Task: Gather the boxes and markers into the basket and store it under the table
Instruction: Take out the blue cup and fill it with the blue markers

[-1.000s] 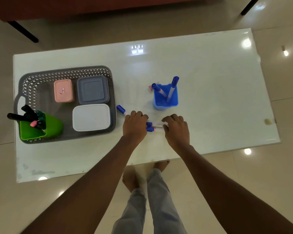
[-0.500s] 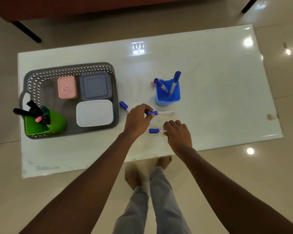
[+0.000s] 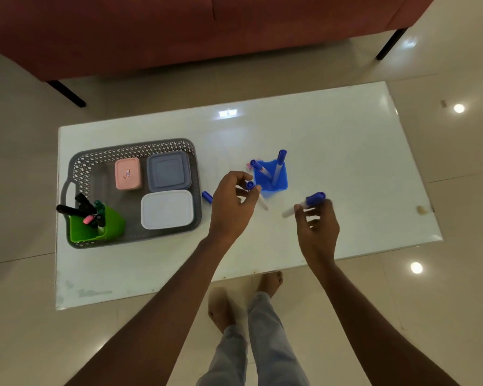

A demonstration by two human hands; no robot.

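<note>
Holding one blue-capped marker point(image 3: 257, 194) pinched in its fingertips, the left hand point(image 3: 230, 206) hovers just beside the blue cup point(image 3: 271, 179). The right hand point(image 3: 317, 224) grips a second marker point(image 3: 307, 204) between thumb and fingers. Another marker point(image 3: 207, 196) lies by the left hand, between it and the basket point(image 3: 134, 151) holding three boxes.

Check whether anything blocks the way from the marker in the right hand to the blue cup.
Nothing visible does. The right hand holds its marker above bare table, just right of the blue cup. The cup's mouth is open, with two markers standing in it.
</note>
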